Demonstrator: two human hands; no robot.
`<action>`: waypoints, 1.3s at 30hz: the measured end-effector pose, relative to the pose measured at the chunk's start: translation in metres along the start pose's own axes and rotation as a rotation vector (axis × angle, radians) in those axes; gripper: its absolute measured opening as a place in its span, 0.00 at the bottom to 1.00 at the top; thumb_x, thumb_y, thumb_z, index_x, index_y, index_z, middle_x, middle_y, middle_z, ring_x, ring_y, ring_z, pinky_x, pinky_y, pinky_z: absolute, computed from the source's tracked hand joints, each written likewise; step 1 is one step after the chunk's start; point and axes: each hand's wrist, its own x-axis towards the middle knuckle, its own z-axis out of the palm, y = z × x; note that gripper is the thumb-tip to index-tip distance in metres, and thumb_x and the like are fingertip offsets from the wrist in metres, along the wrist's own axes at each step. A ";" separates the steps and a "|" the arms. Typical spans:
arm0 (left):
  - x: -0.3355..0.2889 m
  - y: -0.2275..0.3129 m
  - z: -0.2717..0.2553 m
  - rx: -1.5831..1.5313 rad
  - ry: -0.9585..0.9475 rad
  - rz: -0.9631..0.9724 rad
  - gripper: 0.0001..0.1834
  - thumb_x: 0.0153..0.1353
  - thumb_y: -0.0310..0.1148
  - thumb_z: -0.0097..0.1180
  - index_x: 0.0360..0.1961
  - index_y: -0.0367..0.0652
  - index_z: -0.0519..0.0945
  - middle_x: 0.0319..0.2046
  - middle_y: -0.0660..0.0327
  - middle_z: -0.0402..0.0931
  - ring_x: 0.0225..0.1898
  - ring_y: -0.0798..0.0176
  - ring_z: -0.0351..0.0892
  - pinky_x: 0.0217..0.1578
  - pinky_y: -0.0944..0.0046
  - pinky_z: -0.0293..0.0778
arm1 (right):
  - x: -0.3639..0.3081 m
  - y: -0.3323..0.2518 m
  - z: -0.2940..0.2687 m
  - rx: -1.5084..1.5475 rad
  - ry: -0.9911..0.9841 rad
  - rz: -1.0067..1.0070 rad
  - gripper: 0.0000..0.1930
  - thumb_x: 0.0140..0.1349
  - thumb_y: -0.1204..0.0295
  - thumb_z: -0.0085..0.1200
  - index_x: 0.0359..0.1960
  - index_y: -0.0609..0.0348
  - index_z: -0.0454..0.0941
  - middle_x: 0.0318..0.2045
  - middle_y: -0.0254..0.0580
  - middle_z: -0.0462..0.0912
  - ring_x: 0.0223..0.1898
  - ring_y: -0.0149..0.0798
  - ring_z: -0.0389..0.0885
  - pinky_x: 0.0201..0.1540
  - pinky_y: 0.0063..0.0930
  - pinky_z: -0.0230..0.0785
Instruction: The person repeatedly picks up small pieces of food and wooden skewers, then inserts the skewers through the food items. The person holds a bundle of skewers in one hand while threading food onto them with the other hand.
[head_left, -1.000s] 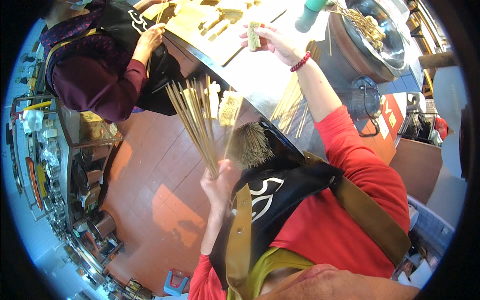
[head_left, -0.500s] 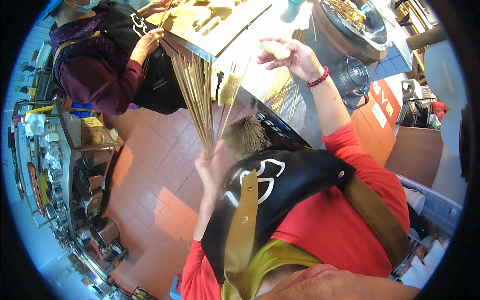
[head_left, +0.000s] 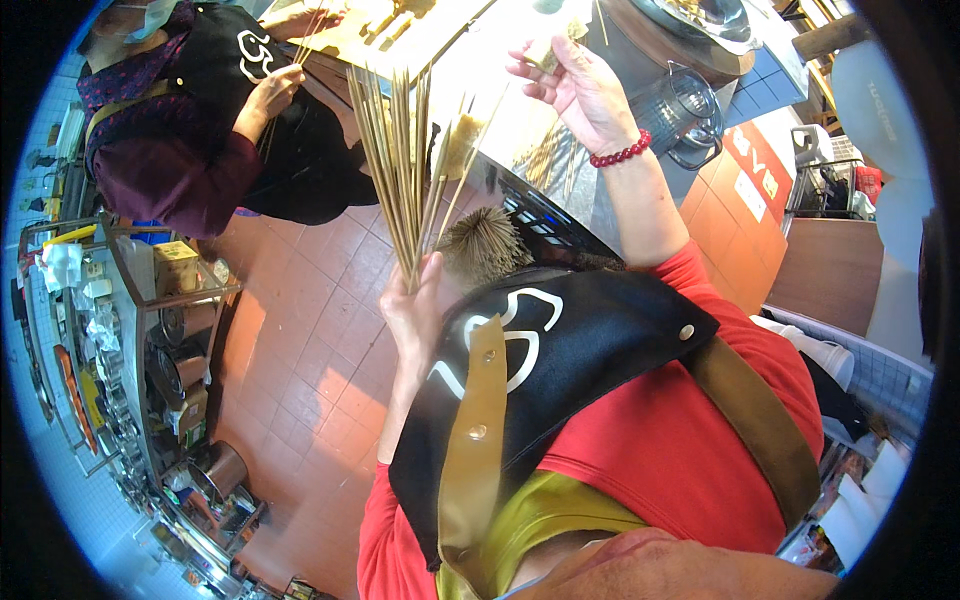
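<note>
Clasping a fanned bundle of wooden sticks [head_left: 398, 190], the left hand [head_left: 411, 308] in the head view is wrapping thumb and fingers around its near end, left of the bright table [head_left: 480, 80]. Pale blocks [head_left: 458, 145] are showing at the bundle's right side, seemingly threaded on a few sticks, though glare is hiding how they are fixed. Farther to the right, the right hand [head_left: 590, 98] is holding its fingers half-curled over the table, pinching a small pale piece [head_left: 543, 50] against the thumb. Near that wrist, a clear jug [head_left: 690, 105] is standing to the right. Far left, a co-worker's hand [head_left: 270, 97] is holding thin sticks [head_left: 305, 45].

The step in hand is apparently handling this single piece while the left hand is bearing the bundle. Any next move is probably calling for a light pinch, sparing the soft-looking piece, and a firm left grip.
</note>
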 end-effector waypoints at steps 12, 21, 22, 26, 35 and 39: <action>0.002 0.004 0.009 -0.007 -0.046 0.086 0.10 0.58 0.32 0.58 0.36 0.35 0.79 0.26 0.64 0.76 0.31 0.75 0.72 0.34 0.71 0.69 | -0.011 -0.006 0.013 -0.042 0.035 0.062 0.17 0.63 0.58 0.49 0.42 0.61 0.74 0.40 0.50 0.80 0.41 0.38 0.80 0.43 0.32 0.74; 0.001 0.004 0.013 0.055 -0.026 0.110 0.10 0.56 0.32 0.60 0.33 0.34 0.79 0.25 0.65 0.75 0.30 0.75 0.70 0.33 0.70 0.69 | -0.013 -0.009 0.017 -0.164 0.057 0.069 0.18 0.62 0.57 0.51 0.41 0.62 0.71 0.39 0.49 0.81 0.39 0.38 0.82 0.40 0.29 0.76; 0.001 0.003 0.013 0.030 -0.028 0.108 0.10 0.56 0.32 0.60 0.33 0.34 0.79 0.25 0.65 0.75 0.30 0.75 0.70 0.33 0.70 0.69 | -0.014 -0.010 0.018 -0.178 0.045 0.062 0.18 0.62 0.58 0.51 0.41 0.62 0.71 0.38 0.49 0.81 0.39 0.38 0.82 0.40 0.29 0.76; 0.000 0.001 0.016 -0.030 -0.022 0.116 0.09 0.56 0.30 0.60 0.32 0.34 0.79 0.25 0.65 0.75 0.31 0.75 0.69 0.34 0.71 0.69 | -0.021 -0.011 0.025 -0.223 0.066 0.056 0.19 0.62 0.58 0.51 0.41 0.63 0.71 0.37 0.49 0.81 0.38 0.38 0.82 0.38 0.27 0.76; -0.001 -0.004 0.015 0.054 -0.023 0.095 0.09 0.56 0.30 0.60 0.33 0.34 0.79 0.25 0.64 0.75 0.30 0.75 0.70 0.32 0.71 0.69 | -0.038 0.006 0.037 -0.165 0.132 0.014 0.16 0.64 0.60 0.49 0.37 0.63 0.74 0.33 0.44 0.81 0.33 0.35 0.83 0.35 0.23 0.77; 0.000 -0.004 0.016 0.038 -0.028 0.078 0.09 0.57 0.32 0.60 0.33 0.36 0.79 0.24 0.65 0.75 0.30 0.75 0.70 0.33 0.71 0.69 | -0.042 0.012 0.038 -0.153 0.112 0.042 0.18 0.63 0.58 0.49 0.38 0.63 0.73 0.34 0.45 0.81 0.34 0.36 0.83 0.37 0.24 0.77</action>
